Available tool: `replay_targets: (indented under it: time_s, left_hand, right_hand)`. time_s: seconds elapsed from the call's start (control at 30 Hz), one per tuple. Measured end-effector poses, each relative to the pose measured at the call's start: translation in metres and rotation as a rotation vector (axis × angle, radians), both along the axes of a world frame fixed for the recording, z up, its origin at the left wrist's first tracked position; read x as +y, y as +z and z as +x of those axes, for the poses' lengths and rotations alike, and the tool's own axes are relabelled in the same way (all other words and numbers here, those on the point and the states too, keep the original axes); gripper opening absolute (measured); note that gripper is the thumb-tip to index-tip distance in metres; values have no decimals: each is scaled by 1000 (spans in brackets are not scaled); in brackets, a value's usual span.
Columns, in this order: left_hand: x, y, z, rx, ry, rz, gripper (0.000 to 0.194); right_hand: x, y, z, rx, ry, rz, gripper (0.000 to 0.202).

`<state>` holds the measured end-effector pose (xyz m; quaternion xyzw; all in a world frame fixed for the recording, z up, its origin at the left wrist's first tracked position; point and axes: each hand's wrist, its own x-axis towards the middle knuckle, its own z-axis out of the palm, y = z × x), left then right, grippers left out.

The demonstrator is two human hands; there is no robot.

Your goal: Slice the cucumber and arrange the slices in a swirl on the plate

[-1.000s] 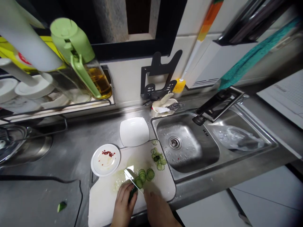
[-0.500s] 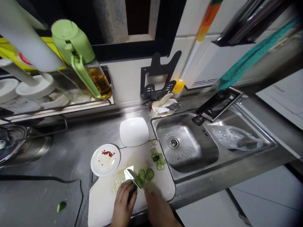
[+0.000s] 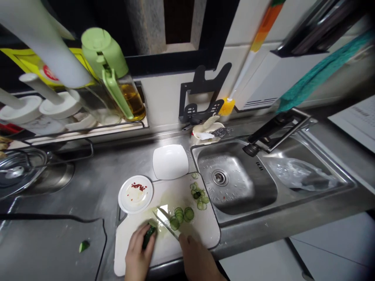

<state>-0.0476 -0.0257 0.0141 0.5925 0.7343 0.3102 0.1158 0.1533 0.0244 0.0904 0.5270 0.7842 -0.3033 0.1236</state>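
My left hand grips a dark green cucumber piece at the front of the white cutting board. In my right hand is a knife, its blade pointing up and left across the board, just right of the cucumber and apart from it. Right beside the blade lie overlapping cucumber slices. A second scatter of thinner slices rests along the board's right edge. My right fingers hide the knife's handle.
A white plate with red chili bits sits at the board's left corner; a white square dish stands behind it. The steel sink borders the right. A cucumber end lies on the left counter. An oil bottle stands on the rack.
My left hand has drawn the cucumber left, away from the knife and the slices. The blade now stands apart from both. The view has shifted slightly left.
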Motion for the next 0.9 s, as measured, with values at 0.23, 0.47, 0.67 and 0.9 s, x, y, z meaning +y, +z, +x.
replay_targets:
  time_s: [0.23, 0.47, 0.67, 0.9]
  left_hand:
    - [-4, -1, -61, 124, 425, -203, 47]
    - [-2, -8, -71, 125, 397, -204, 56]
    - [2, 9, -38, 223, 165, -11, 40]
    - [31, 13, 43, -54, -177, -92, 24]
  right_hand:
    - [-3, 5, 15, -119, 53, 19, 57]
    - [-2, 8, 40, -37, -45, -26, 54]
    - [2, 9, 64, 47, -159, -45, 46]
    - [1, 12, 69, 52, -179, -46, 46]
